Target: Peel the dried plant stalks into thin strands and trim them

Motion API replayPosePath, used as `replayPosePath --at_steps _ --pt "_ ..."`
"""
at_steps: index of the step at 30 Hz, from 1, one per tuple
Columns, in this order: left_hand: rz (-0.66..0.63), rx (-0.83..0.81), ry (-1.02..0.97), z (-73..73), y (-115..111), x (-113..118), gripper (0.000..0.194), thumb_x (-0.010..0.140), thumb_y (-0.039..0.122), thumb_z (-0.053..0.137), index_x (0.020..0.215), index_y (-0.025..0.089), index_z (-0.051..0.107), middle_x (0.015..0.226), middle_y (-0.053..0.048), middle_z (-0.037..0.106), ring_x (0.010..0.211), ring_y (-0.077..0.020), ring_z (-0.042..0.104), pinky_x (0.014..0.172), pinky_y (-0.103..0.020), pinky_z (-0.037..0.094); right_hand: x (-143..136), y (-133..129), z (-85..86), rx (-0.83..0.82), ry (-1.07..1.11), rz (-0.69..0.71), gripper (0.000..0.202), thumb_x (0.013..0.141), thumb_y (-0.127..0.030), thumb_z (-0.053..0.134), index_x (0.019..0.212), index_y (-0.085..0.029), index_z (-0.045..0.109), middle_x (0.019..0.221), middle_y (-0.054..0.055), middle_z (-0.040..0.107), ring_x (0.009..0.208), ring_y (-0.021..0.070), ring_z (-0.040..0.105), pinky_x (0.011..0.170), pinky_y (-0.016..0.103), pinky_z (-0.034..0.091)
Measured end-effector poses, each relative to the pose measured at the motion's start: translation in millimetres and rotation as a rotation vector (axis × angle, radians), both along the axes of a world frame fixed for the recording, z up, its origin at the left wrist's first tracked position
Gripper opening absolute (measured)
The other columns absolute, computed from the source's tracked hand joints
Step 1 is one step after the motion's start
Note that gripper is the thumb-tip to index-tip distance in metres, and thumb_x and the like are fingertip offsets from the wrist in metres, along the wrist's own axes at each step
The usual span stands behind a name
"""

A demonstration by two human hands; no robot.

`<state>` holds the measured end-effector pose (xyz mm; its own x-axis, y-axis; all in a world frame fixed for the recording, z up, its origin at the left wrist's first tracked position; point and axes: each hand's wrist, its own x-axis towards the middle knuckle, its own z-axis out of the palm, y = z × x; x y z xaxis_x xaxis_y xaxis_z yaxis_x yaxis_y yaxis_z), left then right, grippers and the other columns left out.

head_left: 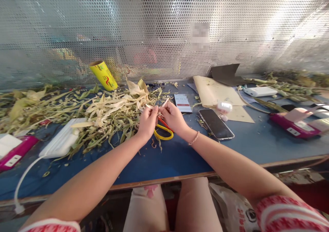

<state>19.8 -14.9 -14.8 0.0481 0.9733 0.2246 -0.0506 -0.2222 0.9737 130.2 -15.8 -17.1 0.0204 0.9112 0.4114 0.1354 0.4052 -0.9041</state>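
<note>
My left hand [148, 121] and my right hand [174, 116] meet over the blue table, fingertips almost touching. Each is pinched on a thin pale strip [166, 102] that looks like dried plant husk. Whether it is one strip or two pieces, I cannot tell. Under my hands lie scissors [164, 138] with yellow and orange-red handles, their blades hidden. Just left of my left hand spreads a heap of dried leaves and husks [110, 112]. Behind my right hand, a phone with a lit screen [183, 102] lies flat.
A yellow cardboard tube [104, 76] leans at the back against the perforated metal panel [159, 29]. A dark phone [216, 124], beige paper [209, 91] and a white earbud case [224, 106] lie to the right. Magenta power strips [293, 125] and a white power bank [61, 139] flank the work area.
</note>
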Motion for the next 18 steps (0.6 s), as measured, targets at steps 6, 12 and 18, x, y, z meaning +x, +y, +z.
replayPosePath --at_steps 6,12,18 --pt "-0.015 0.023 0.005 3.0 -3.1 1.9 0.038 0.07 0.053 0.058 0.062 0.021 0.039 0.042 0.008 0.028 0.036 -0.0062 0.029 0.04 -0.022 0.022 0.3 -1.6 1.1 0.036 -0.021 0.004 0.021 0.08 -0.028 0.046 0.065 -0.022 0.034 0.049 -0.008 0.033 0.047 0.0076 0.031 0.05 0.022 0.026" --pt "-0.05 0.011 0.015 2.8 -2.2 3.0 0.036 0.072 0.05 0.058 0.061 0.021 0.04 0.041 0.008 0.029 0.035 -0.0069 0.031 0.039 -0.022 0.024 0.3 -1.4 4.8 -0.029 0.062 0.01 0.018 0.08 -0.028 0.047 0.066 -0.022 0.037 0.046 -0.009 0.029 0.044 0.0073 0.026 0.046 0.022 0.023" --pt "-0.03 -0.003 0.001 0.3 1.3 1.5 0.034 0.073 0.046 0.058 0.061 0.02 0.039 0.042 0.009 0.027 0.036 -0.0054 0.026 0.039 -0.022 0.019 -0.7 4.6 1.2 -0.091 0.127 0.032 0.018 0.08 -0.03 0.048 0.067 -0.022 0.038 0.045 -0.009 0.029 0.04 0.006 0.027 0.043 0.021 0.022"
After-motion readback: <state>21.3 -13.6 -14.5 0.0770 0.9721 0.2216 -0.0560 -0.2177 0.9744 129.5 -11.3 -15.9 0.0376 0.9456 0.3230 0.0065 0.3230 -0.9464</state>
